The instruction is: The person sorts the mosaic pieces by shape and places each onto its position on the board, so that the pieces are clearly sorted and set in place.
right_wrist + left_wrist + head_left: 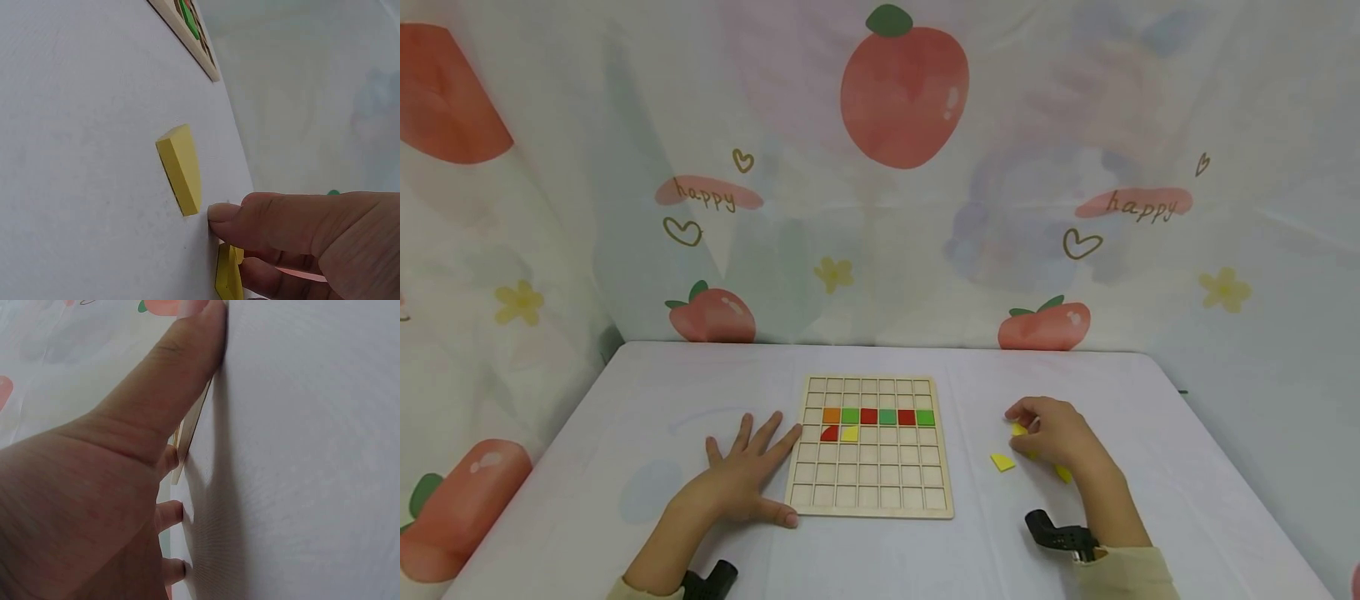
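A square wooden grid board [868,497] lies flat on the table. Spread wide at its left side, my left hand [741,479] has the index fingertip at the left edge and the thumb [169,381] by the near left corner. On the right, my right hand [1056,429] is low over the table, fingers curled, with a yellow piece [1018,429] between thumb and fingertips. A flat yellow piece [181,169] with a curved side lies just left of that hand. Another yellow piece [1063,474] shows under the wrist, partly hidden.
One board row holds an orange tile [832,415] and several green and red tiles. Below it sit a round-cornered red piece [830,433] and a yellow tile [850,433]. A white cloth covers the table [985,550]; a printed curtain [880,250] hangs behind.
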`<state>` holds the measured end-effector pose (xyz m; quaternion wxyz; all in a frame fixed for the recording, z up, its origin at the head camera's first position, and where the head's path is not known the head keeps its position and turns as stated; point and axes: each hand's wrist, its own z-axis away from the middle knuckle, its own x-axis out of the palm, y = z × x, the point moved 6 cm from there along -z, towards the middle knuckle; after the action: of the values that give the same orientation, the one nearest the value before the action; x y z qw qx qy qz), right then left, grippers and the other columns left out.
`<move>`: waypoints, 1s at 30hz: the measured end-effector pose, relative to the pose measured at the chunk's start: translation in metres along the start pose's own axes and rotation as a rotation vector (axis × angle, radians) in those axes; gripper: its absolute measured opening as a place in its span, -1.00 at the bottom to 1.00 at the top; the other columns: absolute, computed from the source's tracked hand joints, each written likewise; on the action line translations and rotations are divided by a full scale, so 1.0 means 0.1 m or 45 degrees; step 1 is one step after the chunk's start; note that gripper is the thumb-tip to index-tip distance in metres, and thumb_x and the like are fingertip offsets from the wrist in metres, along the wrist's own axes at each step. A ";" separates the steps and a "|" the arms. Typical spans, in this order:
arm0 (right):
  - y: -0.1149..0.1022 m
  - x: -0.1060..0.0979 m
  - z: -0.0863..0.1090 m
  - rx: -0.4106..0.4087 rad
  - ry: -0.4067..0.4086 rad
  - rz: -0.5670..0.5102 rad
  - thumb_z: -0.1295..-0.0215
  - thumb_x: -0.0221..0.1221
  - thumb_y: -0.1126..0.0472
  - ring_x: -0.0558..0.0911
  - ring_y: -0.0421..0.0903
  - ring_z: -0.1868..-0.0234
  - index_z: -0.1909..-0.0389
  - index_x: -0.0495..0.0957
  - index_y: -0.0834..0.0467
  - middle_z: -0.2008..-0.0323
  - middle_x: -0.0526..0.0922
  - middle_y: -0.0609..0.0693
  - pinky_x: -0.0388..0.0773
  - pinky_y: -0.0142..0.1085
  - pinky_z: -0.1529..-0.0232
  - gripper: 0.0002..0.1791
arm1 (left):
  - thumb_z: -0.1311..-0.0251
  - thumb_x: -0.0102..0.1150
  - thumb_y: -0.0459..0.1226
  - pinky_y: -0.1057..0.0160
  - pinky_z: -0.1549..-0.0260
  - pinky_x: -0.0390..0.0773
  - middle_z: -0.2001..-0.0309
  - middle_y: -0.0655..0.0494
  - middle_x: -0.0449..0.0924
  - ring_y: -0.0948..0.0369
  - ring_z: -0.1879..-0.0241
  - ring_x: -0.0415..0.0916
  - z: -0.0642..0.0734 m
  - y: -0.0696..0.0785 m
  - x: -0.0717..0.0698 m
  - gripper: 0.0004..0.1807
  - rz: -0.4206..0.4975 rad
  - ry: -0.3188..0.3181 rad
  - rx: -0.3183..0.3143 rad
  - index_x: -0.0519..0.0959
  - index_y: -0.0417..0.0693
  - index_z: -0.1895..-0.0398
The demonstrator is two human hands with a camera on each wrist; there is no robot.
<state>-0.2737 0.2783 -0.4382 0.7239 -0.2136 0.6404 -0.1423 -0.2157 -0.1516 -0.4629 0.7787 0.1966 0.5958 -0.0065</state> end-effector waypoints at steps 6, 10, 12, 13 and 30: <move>-0.06 0.01 0.02 0.000 0.009 0.019 -0.07 0.45 0.26 0.50 -0.05 0.24 0.13 0.67 0.13 0.29 0.58 -0.01 0.47 -0.20 0.24 -0.69 | 0.44 0.42 0.45 -0.71 -0.10 -0.37 -0.61 -0.08 -0.17 -0.37 -0.53 -0.42 0.00 0.00 0.00 0.38 0.001 0.001 -0.002 0.08 0.27 -0.58; -0.08 0.01 0.02 -0.001 0.004 0.016 -0.09 0.43 0.26 0.49 -0.05 0.26 0.14 0.66 0.13 0.31 0.57 -0.01 0.47 -0.21 0.28 -0.71 | 0.44 0.43 0.44 -0.70 -0.10 -0.37 -0.61 -0.08 -0.17 -0.37 -0.53 -0.43 0.00 0.00 0.00 0.38 0.007 0.000 -0.008 0.09 0.26 -0.58; -0.09 0.01 0.02 -0.003 0.004 0.023 -0.11 0.41 0.26 0.50 -0.05 0.26 0.15 0.66 0.13 0.32 0.57 -0.02 0.47 -0.19 0.27 -0.73 | 0.44 0.43 0.44 -0.70 -0.10 -0.37 -0.61 -0.08 -0.16 -0.37 -0.53 -0.42 0.01 0.00 0.00 0.38 0.011 -0.001 -0.008 0.09 0.26 -0.58; -0.09 0.02 0.02 -0.003 0.005 0.029 -0.12 0.40 0.26 0.50 -0.05 0.26 0.16 0.66 0.13 0.32 0.57 -0.02 0.47 -0.18 0.26 -0.75 | 0.44 0.43 0.44 -0.70 -0.10 -0.37 -0.61 -0.08 -0.16 -0.37 -0.53 -0.42 0.01 0.00 0.00 0.38 0.015 -0.001 -0.006 0.09 0.26 -0.58; -0.09 0.03 0.00 -0.003 0.099 0.123 -0.33 0.11 0.26 0.51 -0.04 0.27 0.21 0.68 0.08 0.27 0.67 -0.02 0.46 -0.14 0.25 -0.83 | 0.44 0.43 0.43 -0.71 -0.10 -0.36 -0.61 -0.08 -0.16 -0.37 -0.53 -0.41 0.01 0.01 -0.01 0.37 0.011 0.001 -0.004 0.09 0.26 -0.58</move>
<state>-0.2724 0.2692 -0.4368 0.7042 -0.1777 0.6778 -0.1146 -0.2153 -0.1508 -0.4614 0.7788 0.1980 0.5952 -0.0022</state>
